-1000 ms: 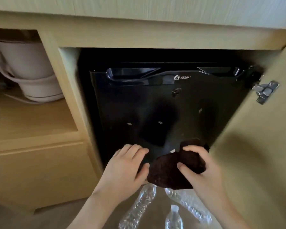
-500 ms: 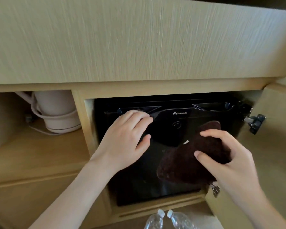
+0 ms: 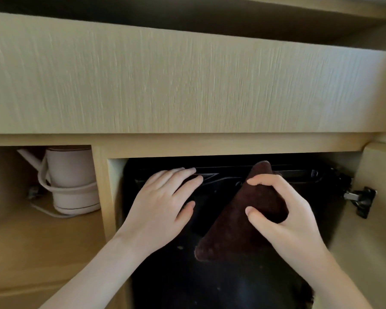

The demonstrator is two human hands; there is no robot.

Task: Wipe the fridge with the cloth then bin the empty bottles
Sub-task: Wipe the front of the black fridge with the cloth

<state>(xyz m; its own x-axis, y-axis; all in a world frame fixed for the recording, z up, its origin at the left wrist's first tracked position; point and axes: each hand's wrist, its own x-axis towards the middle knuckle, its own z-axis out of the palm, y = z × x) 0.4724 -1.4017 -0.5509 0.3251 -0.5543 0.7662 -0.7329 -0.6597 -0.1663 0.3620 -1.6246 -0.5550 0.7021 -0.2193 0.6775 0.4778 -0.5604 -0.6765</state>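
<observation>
1. Take the black fridge as your landmark: it sits in a pale wood cabinet opening, its door facing you across the lower middle of the view
2. Your left hand lies flat on the upper left part of the fridge door. The fingers are straight and slightly spread, their tips reach the recessed top edge, and the hand holds nothing
3. Your right hand is in front of the upper right part of the fridge door, with fingers and thumb curled round the dark brown cloth in a firm grip
4. The cloth is bunched into a rough triangle over the fridge door. Its peak reaches the fridge's top edge and a lower corner hangs towards the middle of the door, below your thumb
5. Small pale specks show on the fridge door just below and left of the cloth
6. Left of the fridge, past a wood upright, a white kettle stands on an open shelf, its cord trailing by the base
7. Right of the fridge, a metal hinge is fixed to the open cabinet door
8. Above the fridge, a wide wood panel spans the view
</observation>
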